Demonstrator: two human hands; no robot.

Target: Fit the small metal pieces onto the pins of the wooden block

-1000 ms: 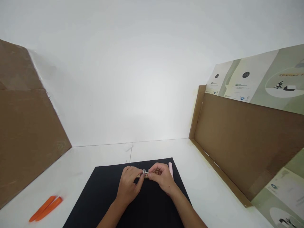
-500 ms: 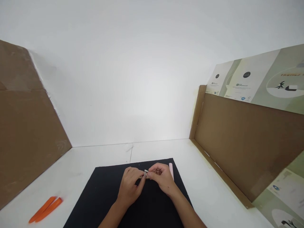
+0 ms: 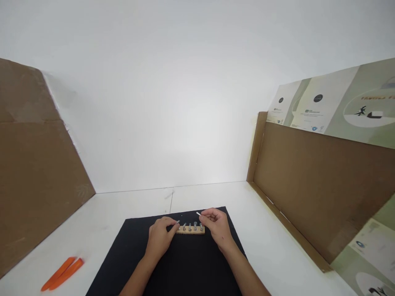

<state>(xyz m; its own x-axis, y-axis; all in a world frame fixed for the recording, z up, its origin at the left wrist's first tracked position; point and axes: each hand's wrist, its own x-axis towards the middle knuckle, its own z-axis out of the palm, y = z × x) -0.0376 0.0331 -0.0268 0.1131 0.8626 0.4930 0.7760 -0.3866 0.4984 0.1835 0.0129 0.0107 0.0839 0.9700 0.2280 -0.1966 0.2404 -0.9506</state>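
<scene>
A narrow light wooden strip (image 3: pixel 190 231) lies on the black mat, with several small metal bolts (image 3: pixel 190 227) standing upright along it. At the strip's left end is my left hand (image 3: pixel 160 237), its thumb and forefinger pinched at the leftmost bolt (image 3: pixel 178 222). The fingers cover part of that end. Above the right end, my right hand (image 3: pixel 218 227) grips a short shiny metal rod (image 3: pixel 198 213) between thumb and fingers. The rod's tip points up and left, apart from the strip; its exact kind is too small to tell.
The black mat (image 3: pixel 191 271) lies on a white table (image 3: pixel 105 230). Two orange strips (image 3: pixel 62 274) rest at the lower left. Cardboard panels stand at the left (image 3: pixel 37 172) and right (image 3: pixel 317 185), with a white wall (image 3: pixel 173 102) behind.
My hands have moved apart, uncovering the strip and its bolts. My left hand shifted left to the strip's end; my right hand rose slightly with the metal rod. The pink piece beside it is now hidden.
</scene>
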